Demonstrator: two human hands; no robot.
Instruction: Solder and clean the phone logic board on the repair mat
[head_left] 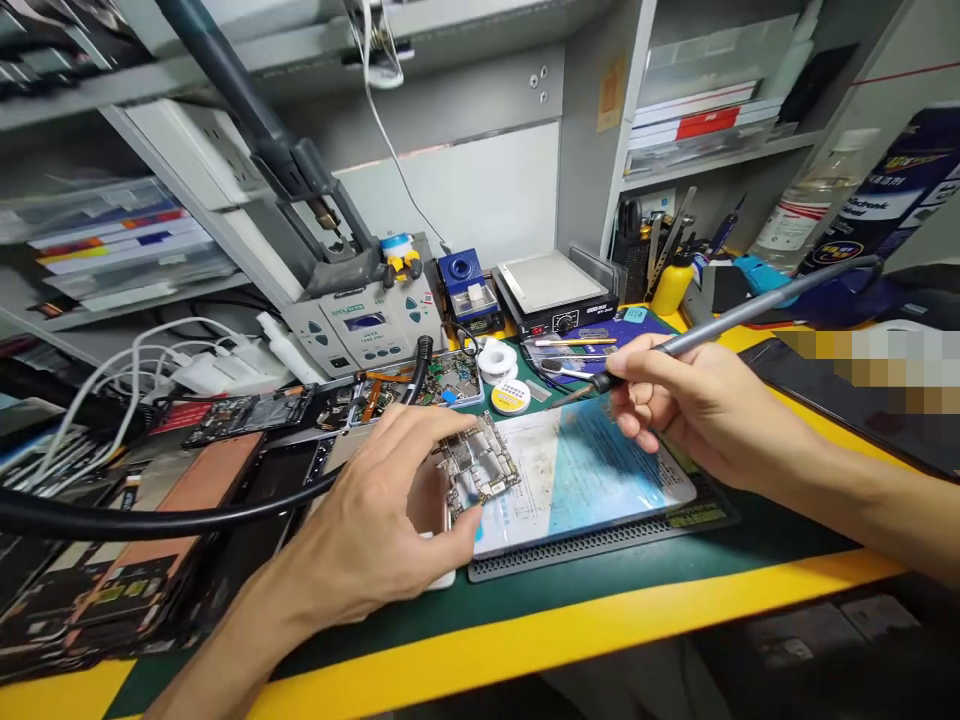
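Between the thumb and fingers of my left hand (375, 500) is a small phone circuit board (480, 462), held by its edges and tilted above the left end of a blue-and-white packet (600, 470). My right hand (690, 400) grips a soldering iron (720, 325) with a grey handle and a cord at its rear. Its thin tip points left over the packet, apart from the board. Just behind the tip are a round tin (511, 397) with a yellow-and-white lid and a white solder spool (495, 360).
Opened phones and phone parts (150, 530) are stacked at the left. A hot-air station (367, 325), a blue iron-tip holder (469, 285) and a heating plate (555, 290) stand along the back. A black hose (187, 522) crosses behind my left hand. Bottles (810, 200) stand at the right.
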